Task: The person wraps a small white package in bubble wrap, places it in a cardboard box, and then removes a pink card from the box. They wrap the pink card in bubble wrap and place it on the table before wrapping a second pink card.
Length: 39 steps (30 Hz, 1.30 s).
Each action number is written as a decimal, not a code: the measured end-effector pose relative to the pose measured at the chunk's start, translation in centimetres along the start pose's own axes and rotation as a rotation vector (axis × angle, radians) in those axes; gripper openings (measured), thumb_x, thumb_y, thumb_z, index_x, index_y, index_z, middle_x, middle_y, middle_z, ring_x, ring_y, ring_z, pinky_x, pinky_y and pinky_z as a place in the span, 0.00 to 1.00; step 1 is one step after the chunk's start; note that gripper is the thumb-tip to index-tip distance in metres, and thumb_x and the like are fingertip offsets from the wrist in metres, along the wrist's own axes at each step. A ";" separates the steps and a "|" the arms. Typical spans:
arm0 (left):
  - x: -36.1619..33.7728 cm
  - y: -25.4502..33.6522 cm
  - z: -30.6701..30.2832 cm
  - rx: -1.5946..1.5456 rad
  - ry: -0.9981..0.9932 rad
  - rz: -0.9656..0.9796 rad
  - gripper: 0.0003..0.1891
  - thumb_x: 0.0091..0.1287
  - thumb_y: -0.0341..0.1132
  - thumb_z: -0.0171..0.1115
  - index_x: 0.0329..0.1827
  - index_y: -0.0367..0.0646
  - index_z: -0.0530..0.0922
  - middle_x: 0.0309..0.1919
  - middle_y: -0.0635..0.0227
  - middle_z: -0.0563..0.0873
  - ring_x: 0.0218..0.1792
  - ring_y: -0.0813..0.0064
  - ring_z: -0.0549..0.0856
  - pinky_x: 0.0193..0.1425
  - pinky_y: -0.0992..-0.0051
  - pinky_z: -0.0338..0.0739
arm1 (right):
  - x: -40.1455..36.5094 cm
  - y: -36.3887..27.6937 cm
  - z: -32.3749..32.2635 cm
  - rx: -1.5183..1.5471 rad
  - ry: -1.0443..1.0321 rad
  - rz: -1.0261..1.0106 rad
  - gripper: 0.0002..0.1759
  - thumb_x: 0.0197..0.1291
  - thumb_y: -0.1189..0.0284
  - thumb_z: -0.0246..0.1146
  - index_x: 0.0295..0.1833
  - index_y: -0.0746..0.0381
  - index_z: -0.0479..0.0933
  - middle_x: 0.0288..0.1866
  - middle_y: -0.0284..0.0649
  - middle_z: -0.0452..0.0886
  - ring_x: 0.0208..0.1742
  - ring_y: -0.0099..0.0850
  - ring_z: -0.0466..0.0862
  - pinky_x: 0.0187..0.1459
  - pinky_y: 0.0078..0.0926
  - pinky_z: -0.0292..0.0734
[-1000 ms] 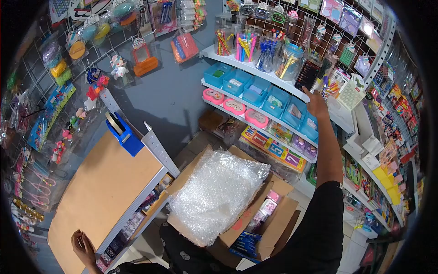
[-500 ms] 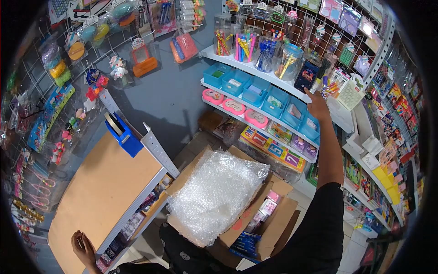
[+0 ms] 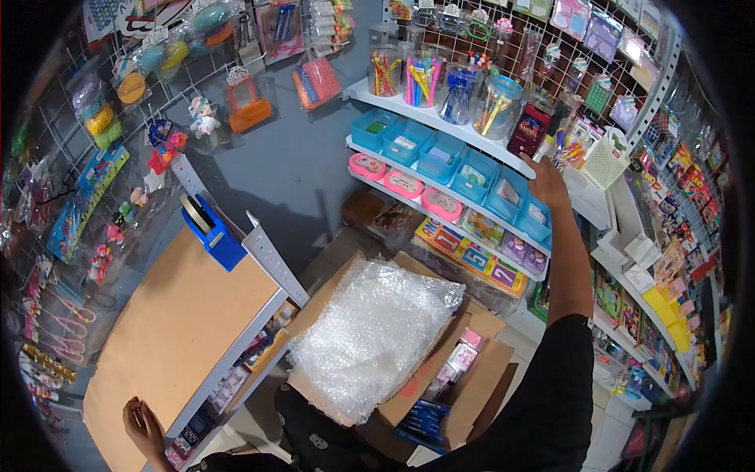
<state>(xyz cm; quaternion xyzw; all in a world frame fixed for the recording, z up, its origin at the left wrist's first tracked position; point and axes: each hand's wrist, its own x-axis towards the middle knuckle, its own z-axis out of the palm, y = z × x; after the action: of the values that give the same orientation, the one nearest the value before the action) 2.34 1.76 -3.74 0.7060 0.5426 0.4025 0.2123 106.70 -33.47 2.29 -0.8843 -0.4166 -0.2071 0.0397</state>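
A blue-grey wall [image 3: 283,173] is met up ahead, and a soft shadow [image 3: 287,216] is thrown across its lower part. Over on the left, a wire-grid display [image 3: 49,118] is crowded with hanging packets; beneath it, a wood-toned table [image 3: 181,299] is edged in pale metal. White shelves [image 3: 440,122] are stacked in tiers beyond, bounded by a perforated upright [image 3: 663,82]. Farther right, racks [image 3: 649,303] are crammed with goods, and light floor tiles [image 3: 605,417] are glimpsed below.

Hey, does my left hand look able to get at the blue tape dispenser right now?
Likely yes, with some stretching: the left hand is at the near end of the tabletop, the tape dispenser at the far end, with nothing standing between them.
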 end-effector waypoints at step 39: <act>0.0 -0.5 -0.3 0.048 -0.006 0.025 0.06 0.82 0.27 0.58 0.53 0.31 0.78 0.61 0.52 0.81 0.62 0.65 0.83 0.66 0.69 0.79 | 1.1 -1.6 -2.2 0.025 -0.209 0.145 0.58 0.55 0.80 0.68 0.87 0.26 0.57 0.58 0.61 0.80 0.62 0.58 0.84 0.65 0.51 0.81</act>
<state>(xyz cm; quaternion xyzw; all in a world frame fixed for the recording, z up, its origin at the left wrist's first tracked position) 1.80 1.93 -3.94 0.7189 0.5426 0.3899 0.1916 105.40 -32.12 4.57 -0.9283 -0.3561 -0.1053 0.0219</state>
